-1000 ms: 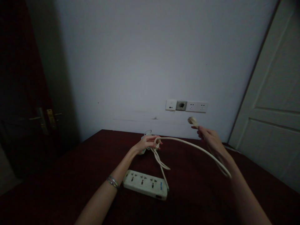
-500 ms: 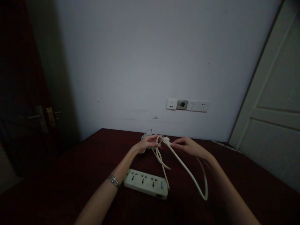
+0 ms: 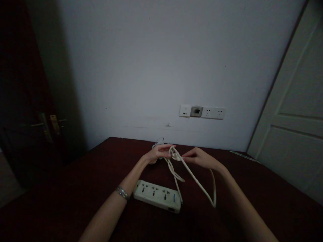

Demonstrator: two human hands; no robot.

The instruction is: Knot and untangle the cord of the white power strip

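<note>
A cream power strip [image 3: 156, 197] lies on the dark red table, its cord [image 3: 191, 175] running up to my hands. My left hand [image 3: 156, 153] is closed around a bunched part of that cord, where a small loop stands up at the fingertips. From the other side, my right hand [image 3: 202, 158] pinches the plug [image 3: 176, 157] at its cord end. The plug sits at the loop, partly hidden by the strands. A long bend of cord hangs below my right hand, and shorter loops droop beneath the left one.
Behind my left hand, a thin pale cable [image 3: 158, 142] lies near the table's back edge. Wall sockets [image 3: 213, 113] are set in the wall beyond. A dark door with a handle [image 3: 55, 124] stands left, a pale panelled door [image 3: 295, 111] right.
My right hand has moved the plug slightly left and down, into the loop at my left fingertips. The hanging bend of cord has drawn up and left. My left hand has barely moved.
</note>
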